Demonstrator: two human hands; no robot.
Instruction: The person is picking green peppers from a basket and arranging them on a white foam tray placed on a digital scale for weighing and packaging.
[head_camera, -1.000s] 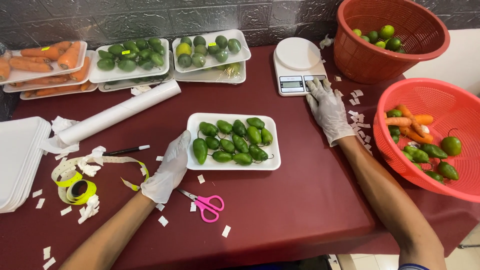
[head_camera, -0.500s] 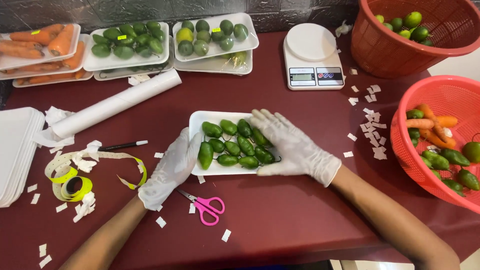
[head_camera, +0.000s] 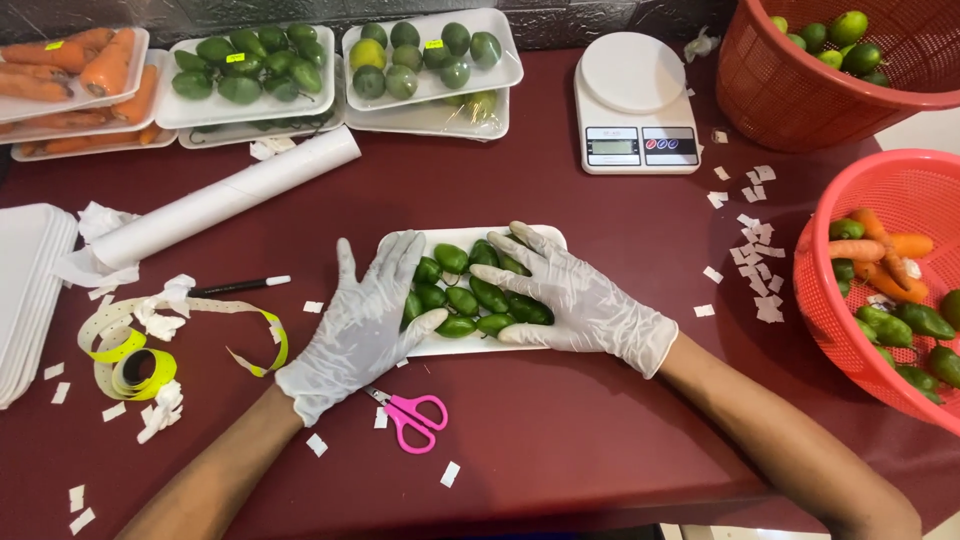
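With both gloved hands spread flat, the left hand (head_camera: 362, 322) and right hand (head_camera: 572, 295) cup the green fruits (head_camera: 470, 295) on the white tray (head_camera: 455, 346), probably so none roll off. Tray's mid-bench (head_camera: 560, 440), pink scissors (head_camera: 415, 410) just beside it.

– What's the white tray (head_camera: 545, 238) made of?

– Foam by the look of it, matt and smooth. The green fruits (head_camera: 470, 297) lying in it have a glossy, waxy skin.

– And the gloves?

– Thin, translucent plastic, wrinkled, on the left hand (head_camera: 362, 322) and the right hand (head_camera: 572, 293) alike.

– The table (head_camera: 560, 430) under the tray?

– A maroon covering, smooth with a dull sheen. Just in front of the tray, the scissors (head_camera: 415, 411) have glossy pink plastic handles.

– Behind the tray?

– A scale (head_camera: 635, 103) of smooth white plastic. Right of the tray, a basket (head_camera: 830, 315) of shiny red plastic mesh. Left of the tray, a matt white paper roll (head_camera: 225, 197).
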